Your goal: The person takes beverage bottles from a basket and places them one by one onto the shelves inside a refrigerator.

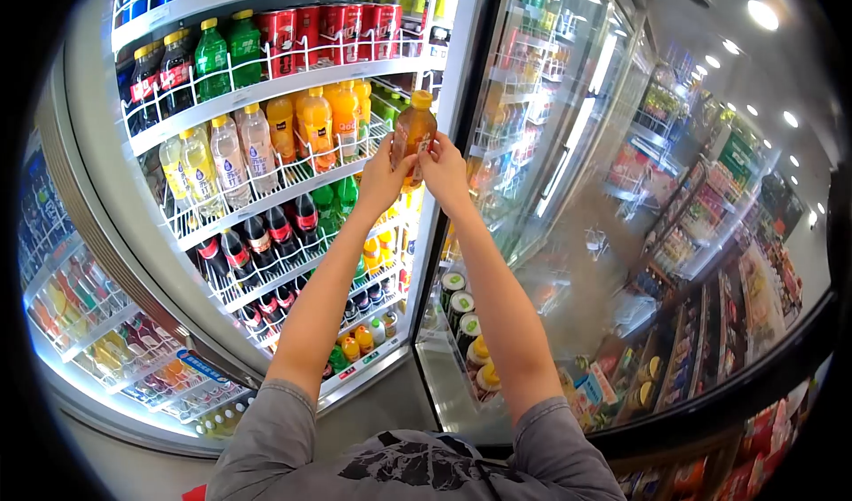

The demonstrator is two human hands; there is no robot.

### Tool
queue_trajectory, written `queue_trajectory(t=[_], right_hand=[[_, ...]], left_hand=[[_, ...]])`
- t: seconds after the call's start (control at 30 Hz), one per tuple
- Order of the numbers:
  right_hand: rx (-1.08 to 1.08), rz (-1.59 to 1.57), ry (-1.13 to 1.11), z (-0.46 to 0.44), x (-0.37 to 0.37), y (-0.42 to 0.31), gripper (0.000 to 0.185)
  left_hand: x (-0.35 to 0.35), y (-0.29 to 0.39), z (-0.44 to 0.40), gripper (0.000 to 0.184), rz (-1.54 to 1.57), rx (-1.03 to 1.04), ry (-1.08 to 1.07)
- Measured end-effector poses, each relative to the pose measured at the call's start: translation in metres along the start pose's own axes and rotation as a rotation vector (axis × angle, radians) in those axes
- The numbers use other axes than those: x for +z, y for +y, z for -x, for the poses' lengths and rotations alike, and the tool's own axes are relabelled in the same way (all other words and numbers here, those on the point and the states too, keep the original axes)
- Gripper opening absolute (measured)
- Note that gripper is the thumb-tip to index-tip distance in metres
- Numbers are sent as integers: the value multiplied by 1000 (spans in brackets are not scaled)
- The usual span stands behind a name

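Note:
Both my arms reach forward to a bottle of orange drink (414, 126) with a yellow cap, held upright in front of the open fridge. My left hand (383, 174) is closed around its left side, and my right hand (445, 173) grips it from the right. Part of the label is hidden by my fingers. Just behind and to the left, a wire shelf (359, 157) carries orange juice bottles (316, 124) and clear bottles (226, 153) with yellow caps.
Red cans (343, 32) and green bottles (211, 50) fill the shelf above. Dark cola bottles (260, 235) lie on the shelf below. To my right stands the open glass door (568, 261), with store shelves beyond. Another lit fridge (98, 323) is at left.

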State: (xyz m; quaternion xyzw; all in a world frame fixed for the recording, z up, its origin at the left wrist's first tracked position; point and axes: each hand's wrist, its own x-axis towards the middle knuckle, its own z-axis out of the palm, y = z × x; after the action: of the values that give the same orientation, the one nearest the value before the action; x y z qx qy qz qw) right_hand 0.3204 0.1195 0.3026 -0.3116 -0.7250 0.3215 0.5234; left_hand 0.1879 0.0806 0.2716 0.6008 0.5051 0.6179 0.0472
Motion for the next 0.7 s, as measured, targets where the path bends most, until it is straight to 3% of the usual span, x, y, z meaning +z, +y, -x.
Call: queue_trajectory(t=[0.47,0.53,0.6,0.7], right_hand=[[-2,-75,-34,-82,-8,32,52],[1,-83,-17,-102,5,42,52],[-188,-110,32,-121,19,67,51],[-200,-87,82,-144,46,90,50]], left_hand=[[39,-52,-91,66,-134,-60,-21],[38,-70,-107,63,-216,102,57],[35,-84,-121,60,-273,134,55],[33,-97,-145,59,-310,79,13]])
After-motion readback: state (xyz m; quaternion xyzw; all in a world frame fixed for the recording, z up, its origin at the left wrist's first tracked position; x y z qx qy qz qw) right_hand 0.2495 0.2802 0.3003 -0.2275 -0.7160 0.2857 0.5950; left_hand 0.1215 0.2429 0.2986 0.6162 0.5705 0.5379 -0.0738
